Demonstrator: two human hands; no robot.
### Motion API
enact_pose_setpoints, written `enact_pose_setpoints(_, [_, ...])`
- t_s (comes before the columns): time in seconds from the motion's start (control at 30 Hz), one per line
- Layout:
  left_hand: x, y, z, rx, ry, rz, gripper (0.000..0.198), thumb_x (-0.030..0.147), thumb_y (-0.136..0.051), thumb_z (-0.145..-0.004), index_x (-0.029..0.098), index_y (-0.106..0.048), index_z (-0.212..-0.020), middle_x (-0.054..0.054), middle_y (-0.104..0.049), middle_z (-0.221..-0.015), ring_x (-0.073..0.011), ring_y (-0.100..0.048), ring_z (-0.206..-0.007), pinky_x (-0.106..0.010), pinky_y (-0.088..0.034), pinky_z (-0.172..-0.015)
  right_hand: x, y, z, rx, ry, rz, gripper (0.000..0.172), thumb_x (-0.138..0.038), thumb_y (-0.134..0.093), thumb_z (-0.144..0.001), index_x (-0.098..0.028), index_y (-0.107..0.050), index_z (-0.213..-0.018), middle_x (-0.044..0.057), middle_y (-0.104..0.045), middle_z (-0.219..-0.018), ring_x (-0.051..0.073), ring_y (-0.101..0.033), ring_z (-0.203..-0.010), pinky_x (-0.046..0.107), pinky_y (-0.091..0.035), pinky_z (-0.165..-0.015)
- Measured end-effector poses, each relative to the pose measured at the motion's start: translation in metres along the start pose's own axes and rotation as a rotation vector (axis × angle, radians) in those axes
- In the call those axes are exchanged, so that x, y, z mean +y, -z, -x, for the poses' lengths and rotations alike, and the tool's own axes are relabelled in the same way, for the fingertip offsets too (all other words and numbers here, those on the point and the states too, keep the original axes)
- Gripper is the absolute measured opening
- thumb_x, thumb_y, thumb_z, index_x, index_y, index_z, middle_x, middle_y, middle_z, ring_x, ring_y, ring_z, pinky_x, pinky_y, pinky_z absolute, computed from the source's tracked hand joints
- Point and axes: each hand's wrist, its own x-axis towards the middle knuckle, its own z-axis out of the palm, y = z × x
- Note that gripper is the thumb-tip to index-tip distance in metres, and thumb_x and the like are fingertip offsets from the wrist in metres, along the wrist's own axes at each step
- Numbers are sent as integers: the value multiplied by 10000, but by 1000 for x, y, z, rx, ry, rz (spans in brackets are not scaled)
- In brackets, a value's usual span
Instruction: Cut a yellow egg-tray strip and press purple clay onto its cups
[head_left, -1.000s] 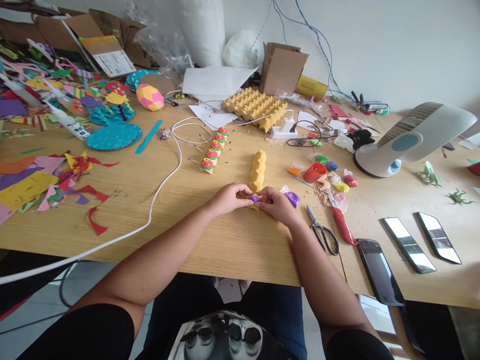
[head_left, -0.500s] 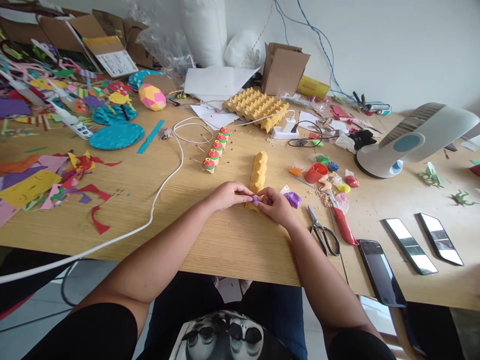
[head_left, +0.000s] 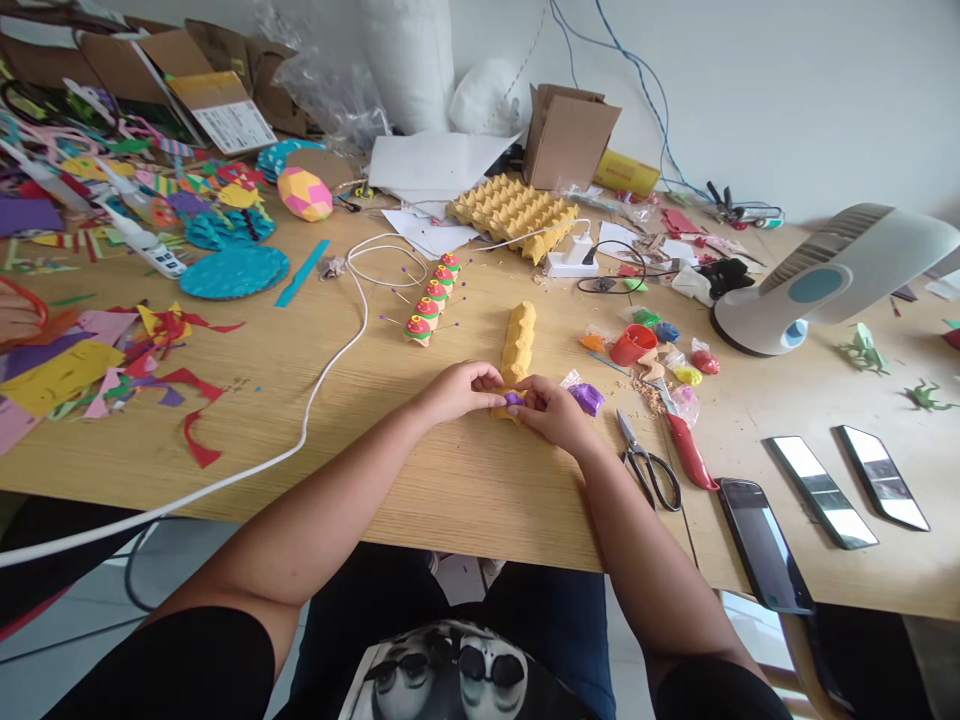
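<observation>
Between the fingertips of both my hands is a small piece of purple modelling clay [head_left: 513, 399]. My left hand [head_left: 463, 390] pinches its left side, and my right hand [head_left: 553, 412] pinches the right. Directly beneath lies a yellow egg-carton strip [head_left: 518, 345], its near end partly hidden by my fingers. A larger purple clay lump [head_left: 587, 400] in clear wrap rests just right of my right hand. Further off to the left stands a painted egg-carton caterpillar [head_left: 433, 300], red, green and yellow, with purple-tipped pins along its sides.
Scissors [head_left: 648, 462], a red-handled knife [head_left: 688, 450] and a phone [head_left: 763, 545] lie to the right. Behind them stand a red cup [head_left: 632, 345] and a white fan [head_left: 817, 285]. A white cable [head_left: 335, 370] crosses the left side, near paper scraps [head_left: 64, 370].
Both hands keep nearly the same place, with the purple clay shifting slightly between the fingers. At the far left edge, part of another person's hand with an orange-red loop has come into view.
</observation>
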Motion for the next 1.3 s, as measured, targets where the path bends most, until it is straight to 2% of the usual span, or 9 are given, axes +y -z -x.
enact_pose_setpoints(0.3, [1, 0, 1, 2, -21, -37, 362, 398, -824, -685, 189, -663, -933, 4, -630, -798, -152, -536, -733, -286, -431, -685, -3, 2, 1, -33, -14, -32, 365, -433, -745, -761, -211, -622, -1023, -69, -445, -666, 114, -414, -593, 250, -313, -551])
enact_pose_setpoints(0.77, [1, 1, 2, 2, -46, -70, 393, 407, -845, -661, 193, -606, -888, 8, -608, -848, -146, -508, -760, -280, -411, -704, -3, 3, 1, -47, 16, 13, 331, -381, -719, -781, -213, -605, -1043, -64, -456, -691, 117, -434, -623, 244, -326, -568])
enact_pose_setpoints(0.9, [5, 3, 2, -39, -10, 21, 427, 431, -851, -651, 190, -624, -922, 0, -630, -861, -152, -539, -776, -289, -439, -724, -1, 7, 1, -98, -22, -66, 404, -424, -734, -776, -208, -611, -1095, -69, -457, -678, 115, -431, -607, 245, -323, -558])
enact_pose_setpoints(1.0, [7, 3, 2, -13, 6, 20, 416, 443, -842, -663, 187, -626, -910, 9, -618, -810, -143, -532, -740, -282, -441, -698, 2, 10, -1, -106, -26, -98, 432, -492, -711, -807, -201, -642, -1119, -63, -462, -678, 112, -425, -598, 248, -312, -549])
enact_pose_setpoints(1.3, [2, 2, 0, 8, -5, -7, 371, 484, -796, -720, 187, -631, -870, 11, -617, -763, -141, -537, -713, -279, -441, -673, 12, 11, -7, -81, -6, -108, 443, -546, -736, -792, -202, -727, -1071, -12, -585, -717, 132, -482, -630, 260, -360, -557])
